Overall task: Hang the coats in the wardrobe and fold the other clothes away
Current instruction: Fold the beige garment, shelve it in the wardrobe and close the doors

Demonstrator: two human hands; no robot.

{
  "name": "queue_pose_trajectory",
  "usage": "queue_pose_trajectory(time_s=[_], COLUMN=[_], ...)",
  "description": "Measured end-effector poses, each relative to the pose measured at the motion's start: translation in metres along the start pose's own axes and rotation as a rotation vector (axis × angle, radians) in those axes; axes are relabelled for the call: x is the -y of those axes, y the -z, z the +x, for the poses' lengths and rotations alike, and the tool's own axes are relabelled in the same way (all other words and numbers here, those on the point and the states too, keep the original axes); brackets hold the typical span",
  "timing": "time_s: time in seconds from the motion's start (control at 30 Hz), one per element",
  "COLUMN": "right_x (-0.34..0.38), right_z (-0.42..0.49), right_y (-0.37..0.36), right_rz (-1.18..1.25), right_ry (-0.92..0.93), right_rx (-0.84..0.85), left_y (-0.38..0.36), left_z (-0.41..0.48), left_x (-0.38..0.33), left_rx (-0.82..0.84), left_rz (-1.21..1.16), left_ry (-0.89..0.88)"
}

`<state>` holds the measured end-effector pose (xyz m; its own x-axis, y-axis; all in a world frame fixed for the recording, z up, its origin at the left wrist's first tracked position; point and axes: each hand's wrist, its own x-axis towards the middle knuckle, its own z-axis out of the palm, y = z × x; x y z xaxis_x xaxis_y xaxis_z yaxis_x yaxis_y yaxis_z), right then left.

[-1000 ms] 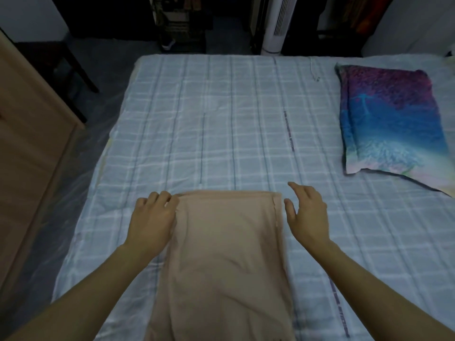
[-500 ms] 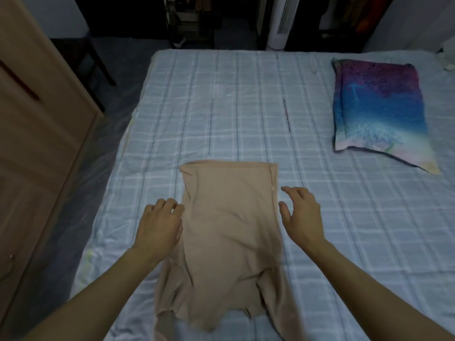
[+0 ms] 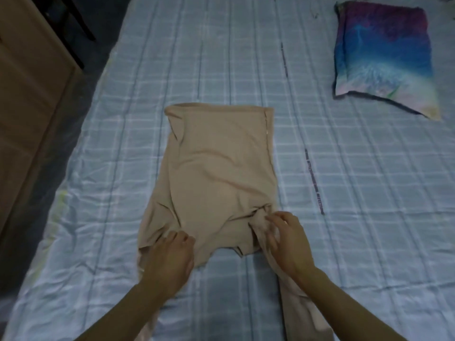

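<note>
The beige garment (image 3: pixel 219 168) lies flat mid-bed (image 3: pixel 344 217), with its near end trailing off toward the person. The left hand (image 3: pixel 170 259) has its fingers curled into the near-left corner, and the right hand (image 3: pixel 289 242) pinches a bunched wad of cloth at the near-right. Risk imo: the fabric looks thin and slippery, so tugging that wad across could drag the whole body askew and wreck the neat far edge. The loose strip under the right wrist could also get trapped in the fold and leave a lump.
</note>
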<state>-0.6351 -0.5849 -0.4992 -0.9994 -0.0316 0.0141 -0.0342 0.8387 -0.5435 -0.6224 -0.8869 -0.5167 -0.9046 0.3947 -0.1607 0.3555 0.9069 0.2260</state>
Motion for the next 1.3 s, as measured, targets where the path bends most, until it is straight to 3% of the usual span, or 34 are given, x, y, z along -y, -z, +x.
queue_pose_trajectory(time_s=[0.13, 0.27, 0.57, 0.73, 0.93, 1.07, 1.3], right_x=[0.0, -0.005, -0.007, -0.016, -0.021, 0.003, 0.07], right_z=[-0.029, -0.047, -0.032, -0.026, -0.018, -0.021, 0.001], right_y=[-0.046, -0.088, -0.11, -0.107, -0.09, -0.051, 0.066], right_rz=[0.108, -0.019, -0.216, -0.227, -0.148, -0.086, -0.013], right_ry=[0.082, 0.107, 0.146, 0.148, 0.075, 0.104, 0.195], right_rx=[0.183, 0.332, 0.09, 0.088, 0.102, 0.016, -0.154], left_y=[-0.045, -0.068, -0.069, -0.069, -0.047, -0.004, 0.141], left_z=[-0.013, -0.009, 0.005, 0.01, 0.002, -0.004, -0.01], left_x=[-0.019, -0.018, -0.013, -0.012, -0.001, -0.008, -0.028], left_rx=[0.083, 0.043, -0.09, -0.08, -0.193, -0.227, -0.309], left_rz=[-0.102, -0.094, 0.087, 0.081, -0.076, -0.083, -0.154], left_ry=[-0.037, -0.06, -0.093, -0.071, -0.067, -0.06, -0.072])
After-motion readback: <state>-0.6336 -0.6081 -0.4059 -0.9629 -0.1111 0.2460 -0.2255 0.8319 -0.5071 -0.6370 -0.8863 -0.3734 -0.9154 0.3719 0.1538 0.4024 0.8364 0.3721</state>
